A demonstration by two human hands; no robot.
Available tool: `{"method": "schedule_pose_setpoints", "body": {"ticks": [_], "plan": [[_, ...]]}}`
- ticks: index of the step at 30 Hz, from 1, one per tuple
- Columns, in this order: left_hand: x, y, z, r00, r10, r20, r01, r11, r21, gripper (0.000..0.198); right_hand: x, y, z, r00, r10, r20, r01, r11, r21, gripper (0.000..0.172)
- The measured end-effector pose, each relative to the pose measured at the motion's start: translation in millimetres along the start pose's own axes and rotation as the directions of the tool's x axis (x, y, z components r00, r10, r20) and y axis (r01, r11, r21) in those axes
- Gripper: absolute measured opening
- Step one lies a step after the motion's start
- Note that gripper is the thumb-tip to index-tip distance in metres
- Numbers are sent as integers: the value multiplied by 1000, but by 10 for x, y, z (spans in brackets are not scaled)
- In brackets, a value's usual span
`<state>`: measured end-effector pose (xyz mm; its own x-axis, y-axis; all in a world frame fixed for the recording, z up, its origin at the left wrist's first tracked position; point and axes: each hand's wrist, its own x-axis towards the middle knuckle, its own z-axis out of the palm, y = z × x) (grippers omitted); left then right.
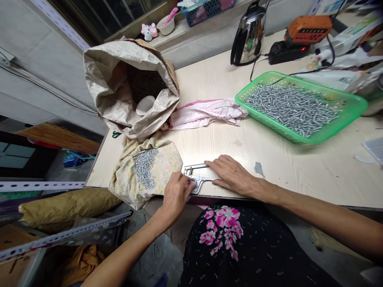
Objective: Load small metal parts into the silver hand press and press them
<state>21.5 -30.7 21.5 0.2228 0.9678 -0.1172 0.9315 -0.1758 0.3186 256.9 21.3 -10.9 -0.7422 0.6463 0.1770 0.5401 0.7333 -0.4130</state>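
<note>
A person sits at a table [209, 147], seen from their own head, with both bare hands at a silver hand tool [200, 184]. The tool lies at the table's near edge, its two handles spread apart and a small spring showing between them. The right hand [231, 175] spans the handles, fingers at the upper one and thumb at the lower. The left hand [175, 193] is drawn in narrow at the tool's head, thumb and fingers close together; whether a small piece is pinched there cannot be told.

Just left of the tool, on a crumpled yellowish cloth [164, 159], lies a loose heap of small metal pins [145, 167]. Behind the cloth stands a large open sack [104, 75], holding something dark and a pale dish [145, 105]. To the right, well apart from the hands, a green basket [357, 103] holds a far larger spread of similar metal pieces [290, 107].

The work looks to be midway: with the handles apart, the tool does not appear fully squeezed, and the heap on the cloth seems still to be dealt with. Which pieces are finished, in basket or sack, cannot be told from here.
</note>
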Motion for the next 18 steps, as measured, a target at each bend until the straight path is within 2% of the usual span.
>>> {"method": "schedule_pose_setpoints", "body": {"ticks": [2, 4, 7, 9, 12, 15, 18], "plan": [[74, 132, 60, 977, 210, -24, -209, 977, 37, 33, -21, 1, 52, 999, -6, -35, 8, 999, 33, 57], [219, 215, 128, 933, 359, 31, -360, 932, 42, 51, -49, 5, 80, 998, 4, -63, -1, 999, 47, 68], [447, 253, 184, 887, 436, 149, -448, 892, 57, 60, -108, -3, 59, 997, 61, -43, -61, 998, 12, 79], [548, 254, 176, 876, 437, 203, -459, 885, 78, 61, -147, -25, 17, 993, 122, -6, -122, 992, -32, 72], [632, 263, 120, 859, 458, 230, -484, 872, 70, 60, -178, -55, -31, 985, 175, 14, -173, 982, -79, 51], [684, 277, 81, 838, 488, 242, -502, 865, -7, 47, -174, -39, -27, 982, 186, -12, -187, 979, -86, 36], [711, 279, 111, 848, 477, 229, -478, 877, -59, 31, -146, 14, 20, 986, 163, -39, -165, 986, -30, 19]]}}
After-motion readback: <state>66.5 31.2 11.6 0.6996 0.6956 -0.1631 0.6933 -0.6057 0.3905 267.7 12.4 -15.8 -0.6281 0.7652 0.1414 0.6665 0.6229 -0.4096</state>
